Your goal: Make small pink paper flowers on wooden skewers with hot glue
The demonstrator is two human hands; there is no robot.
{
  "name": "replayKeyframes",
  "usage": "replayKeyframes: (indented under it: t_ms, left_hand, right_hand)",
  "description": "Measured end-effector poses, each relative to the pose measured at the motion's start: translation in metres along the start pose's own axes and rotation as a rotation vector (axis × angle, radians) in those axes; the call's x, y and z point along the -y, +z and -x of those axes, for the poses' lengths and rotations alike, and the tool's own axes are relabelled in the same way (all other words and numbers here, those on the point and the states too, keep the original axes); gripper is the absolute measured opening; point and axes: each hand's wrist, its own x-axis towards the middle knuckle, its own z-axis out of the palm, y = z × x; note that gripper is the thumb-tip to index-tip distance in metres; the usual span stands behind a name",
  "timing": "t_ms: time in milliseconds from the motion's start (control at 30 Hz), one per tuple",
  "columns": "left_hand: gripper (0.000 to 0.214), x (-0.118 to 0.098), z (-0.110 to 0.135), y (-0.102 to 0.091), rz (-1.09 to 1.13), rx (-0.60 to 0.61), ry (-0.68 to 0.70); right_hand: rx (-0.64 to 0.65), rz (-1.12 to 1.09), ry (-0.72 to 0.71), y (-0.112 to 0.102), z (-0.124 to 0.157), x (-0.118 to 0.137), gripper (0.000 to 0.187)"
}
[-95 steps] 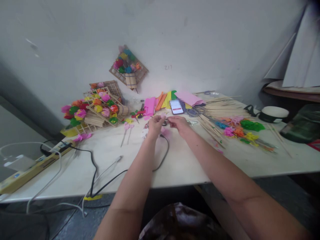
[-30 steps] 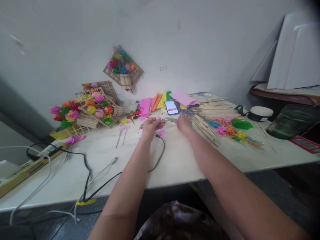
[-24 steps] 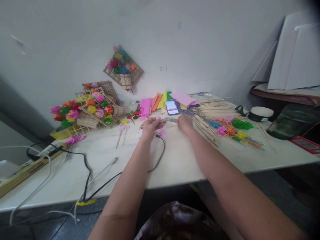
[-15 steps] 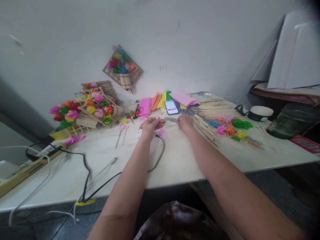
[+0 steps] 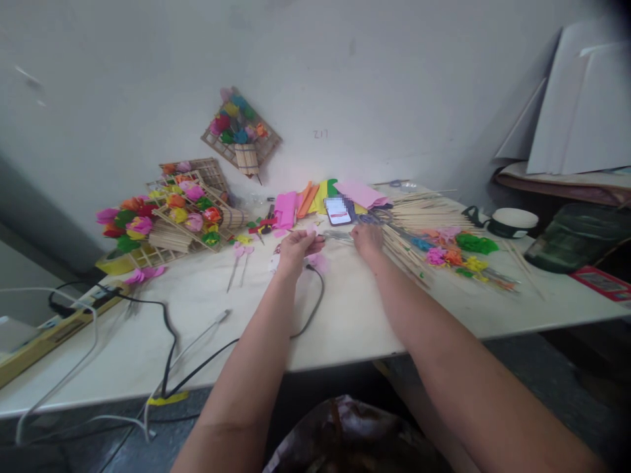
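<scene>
My left hand (image 5: 298, 247) is closed in a pinch, with a small pink paper petal (image 5: 311, 229) showing at its fingertips. Several thin grey wires (image 5: 339, 235) lie on the table between my hands. At their right end, my right hand (image 5: 367, 241) is curled closed; its fingers hide whatever they grip. Just behind the wires lies a phone (image 5: 338, 211) with a lit screen. Pink paper (image 5: 318, 263) is partly visible below my left hand. To the left, pink petals on wire stems (image 5: 240, 251) rest on the table.
Paper flower arrangements on stick frames (image 5: 182, 213) stand at left. Bamboo sticks (image 5: 428, 211) and loose paper flowers (image 5: 446, 255) spread at right. Folded pink paper (image 5: 286, 210) lies at the back. A black cable (image 5: 315, 315) and a power strip (image 5: 64, 328) are near the front left.
My right hand has shifted slightly to the right and its fingers look more tucked in. The left hand stays nearly still, its pinch kept.
</scene>
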Motion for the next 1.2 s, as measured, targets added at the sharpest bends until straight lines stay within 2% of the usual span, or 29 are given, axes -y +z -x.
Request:
replayKeyframes:
  t_ms: [200, 300, 433, 533, 600, 700, 833, 967, 1033, 1133, 1200]
  left_hand:
    - [0.033, 0.000, -0.001, 0.000, 0.012, 0.008, -0.009]
    - [0.033, 0.000, -0.001, 0.000, 0.034, 0.008, 0.000]
    - [0.031, -0.001, -0.001, 0.001, 0.074, -0.015, 0.023]
    - [0.030, -0.002, -0.001, 0.002, 0.079, -0.025, 0.022]
    - [0.031, -0.003, -0.001, 0.001, 0.053, -0.032, 0.035]
    - [0.030, -0.003, -0.002, 0.001, 0.011, -0.050, 0.083]
    - [0.027, -0.004, -0.005, -0.002, -0.048, -0.123, 0.154]
    - [0.027, -0.006, -0.006, -0.005, -0.098, -0.138, 0.190]
    - [0.027, -0.006, -0.006, -0.006, -0.103, -0.086, 0.177]
    - [0.026, -0.005, -0.004, -0.006, -0.125, 0.025, 0.119]
    - [0.026, -0.005, -0.001, -0.005, -0.164, 0.099, 0.076]
  right_hand:
    - [-0.017, -0.027, 0.025, -0.009, 0.002, 0.006, 0.030]
    - [-0.048, -0.136, 0.064, -0.013, 0.002, 0.009, 0.029]
    - [-0.069, -0.468, 0.146, -0.015, 0.003, 0.017, 0.024]
    - [-0.045, -0.850, 0.111, -0.017, 0.009, 0.028, 0.020]
    - [0.031, -1.090, 0.098, -0.019, 0.016, 0.038, 0.019]
    - [0.240, -1.293, 0.061, -0.024, 0.031, 0.054, 0.017]
    - [0.416, -1.378, -0.009, -0.029, 0.044, 0.066, 0.019]
    - [0.562, -1.445, -0.055, -0.030, 0.043, 0.060, 0.021]
    - [0.528, -1.498, 0.008, -0.029, 0.037, 0.053, 0.021]
    - [0.370, -1.537, 0.122, -0.027, 0.029, 0.044, 0.022]
    - [0.326, -1.545, 0.149, -0.026, 0.026, 0.041, 0.025]
